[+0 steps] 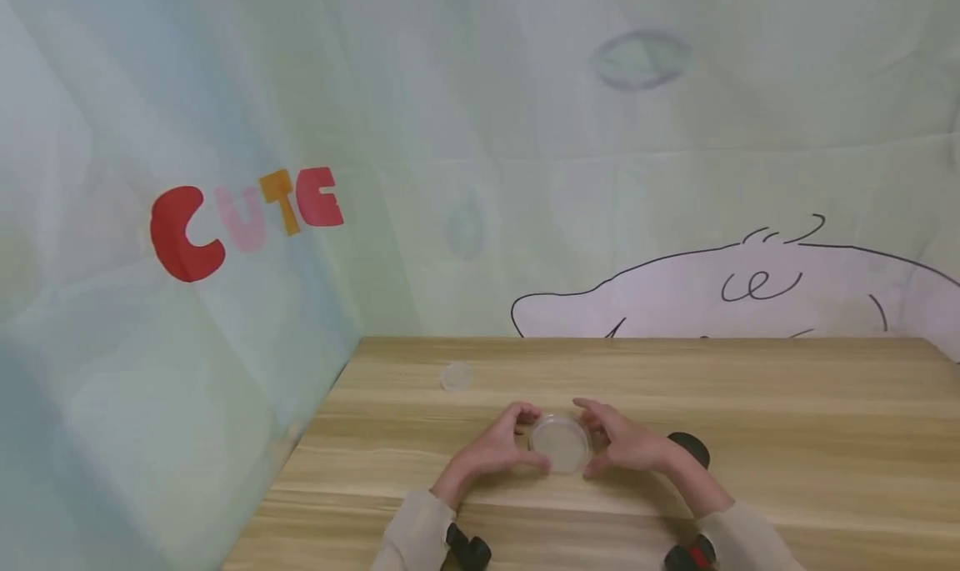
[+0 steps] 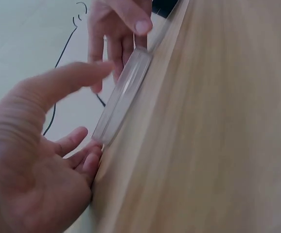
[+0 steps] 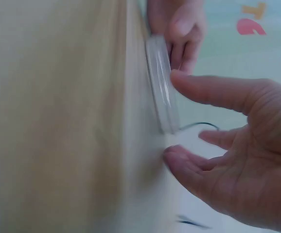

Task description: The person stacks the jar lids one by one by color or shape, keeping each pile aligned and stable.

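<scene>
A clear round petri dish [image 1: 560, 444] lies flat on the wooden table, between my two hands. My left hand [image 1: 497, 446] is at its left side, thumb and fingers spread apart. In the left wrist view, the lower fingertips [image 2: 93, 158] come up to the rim of the dish [image 2: 121, 99], and the thumb stands off it. On the other side is my right hand [image 1: 628, 443], with its fingers spread. The right wrist view shows a gap between the lower fingertips [image 3: 173, 158] and the dish [image 3: 161, 82]; the thumb tip is close beside it.
A smaller clear round disc [image 1: 456, 377] lies toward the back left of the wooden table [image 1: 825, 438]. A black round object [image 1: 688, 450] sits just behind my right wrist, partly hidden by it. Printed cloth walls [image 1: 480, 179] stand at the back and left.
</scene>
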`<state>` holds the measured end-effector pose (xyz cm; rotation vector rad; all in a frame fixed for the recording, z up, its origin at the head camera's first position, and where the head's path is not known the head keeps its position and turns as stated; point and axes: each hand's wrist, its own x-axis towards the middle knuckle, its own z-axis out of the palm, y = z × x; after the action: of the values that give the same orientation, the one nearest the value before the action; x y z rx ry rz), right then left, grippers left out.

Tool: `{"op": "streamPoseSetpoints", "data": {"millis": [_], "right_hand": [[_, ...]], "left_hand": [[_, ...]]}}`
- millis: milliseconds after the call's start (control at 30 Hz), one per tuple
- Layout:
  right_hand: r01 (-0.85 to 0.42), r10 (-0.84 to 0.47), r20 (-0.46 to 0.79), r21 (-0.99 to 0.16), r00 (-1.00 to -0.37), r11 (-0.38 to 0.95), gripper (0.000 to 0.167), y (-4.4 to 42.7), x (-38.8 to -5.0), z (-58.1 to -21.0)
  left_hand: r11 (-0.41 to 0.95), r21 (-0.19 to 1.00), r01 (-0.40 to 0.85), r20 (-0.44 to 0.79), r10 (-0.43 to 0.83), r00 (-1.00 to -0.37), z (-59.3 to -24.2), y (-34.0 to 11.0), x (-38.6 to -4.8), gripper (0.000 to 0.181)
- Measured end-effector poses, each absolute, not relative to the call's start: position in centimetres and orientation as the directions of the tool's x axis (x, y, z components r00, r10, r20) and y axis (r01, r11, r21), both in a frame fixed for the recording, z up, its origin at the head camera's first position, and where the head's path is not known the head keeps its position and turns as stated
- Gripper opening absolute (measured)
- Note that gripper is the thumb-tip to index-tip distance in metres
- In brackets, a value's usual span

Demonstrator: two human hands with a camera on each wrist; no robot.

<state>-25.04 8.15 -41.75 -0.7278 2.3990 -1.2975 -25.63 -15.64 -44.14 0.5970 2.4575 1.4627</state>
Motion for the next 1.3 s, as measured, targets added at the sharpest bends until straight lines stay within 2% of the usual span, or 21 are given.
{"op": "streamPoseSetpoints", "data": {"millis": [133, 200, 267, 333, 433, 533, 667, 867, 1067, 1167, 1300], "right_hand": [[-0.340, -0.530, 0.020, -0.787, -0.848, 0.515, 0.102, 6.0, -24.8, -40.0], [-0.385, -0.534, 0.070, -0.772, -0.842, 0.506, 0.097, 4.0, -25.3, -39.1], [-0.374, -0.548, 0.080, -0.810, -0.832, 0.451, 0.092, 1.4, -25.9, -38.6], [-0.327, -0.540, 0.086, -0.870, -0.838, 0.369, 0.086, -1.4, -26.7, -38.4], [-0.198, -0.458, 0.061, -0.946, -0.887, 0.257, 0.076, -5.6, -27.8, -38.7], [-0.067, -0.339, -0.001, -0.980, -0.941, 0.189, 0.063, -9.0, -28.5, -39.6], [0.047, -0.184, -0.071, -0.990, -0.980, 0.133, 0.054, -11.7, -28.6, -41.3], [0.047, -0.010, -0.048, -0.993, -0.999, 0.108, 0.061, -12.2, -28.5, -43.6], [-0.045, 0.084, 0.065, -0.975, -0.994, 0.218, 0.060, -12.1, -29.6, -44.7], [-0.087, 0.118, 0.125, -0.955, -0.985, 0.285, 0.058, -12.3, -30.0, -45.1], [-0.097, 0.095, 0.146, -0.914, -0.985, 0.395, 0.062, -13.0, -29.9, -45.2]], "left_hand": [[0.296, 0.937, 0.187, 0.076, 0.349, -0.934, -43.4, -17.5, -27.1, 0.052], [0.227, 0.959, 0.171, 0.121, 0.222, -0.968, -43.1, -19.0, -28.1, 0.039], [0.156, 0.977, 0.148, 0.140, 0.057, -0.988, -43.0, -20.6, -28.6, 0.029], [0.086, 0.988, 0.125, 0.134, -0.115, -0.984, -43.0, -22.1, -29.1, 0.024], [-0.026, 0.995, 0.091, 0.078, -0.326, -0.942, -43.0, -23.9, -29.6, 0.023], [-0.108, 0.992, 0.061, 0.008, -0.432, -0.902, -43.4, -25.0, -29.8, 0.027], [-0.103, 0.994, 0.037, -0.013, -0.445, -0.895, -44.3, -25.6, -29.8, 0.036], [0.023, 1.000, 0.012, 0.021, -0.421, -0.907, -45.2, -25.4, -29.5, 0.042], [0.127, 0.992, -0.013, 0.037, -0.380, -0.924, -44.9, -24.6, -30.1, 0.046], [0.229, 0.973, -0.034, 0.052, -0.358, -0.932, -45.0, -23.9, -30.4, 0.049], [0.408, 0.912, -0.035, 0.120, -0.348, -0.930, -45.2, -23.6, -30.6, 0.052]]}}
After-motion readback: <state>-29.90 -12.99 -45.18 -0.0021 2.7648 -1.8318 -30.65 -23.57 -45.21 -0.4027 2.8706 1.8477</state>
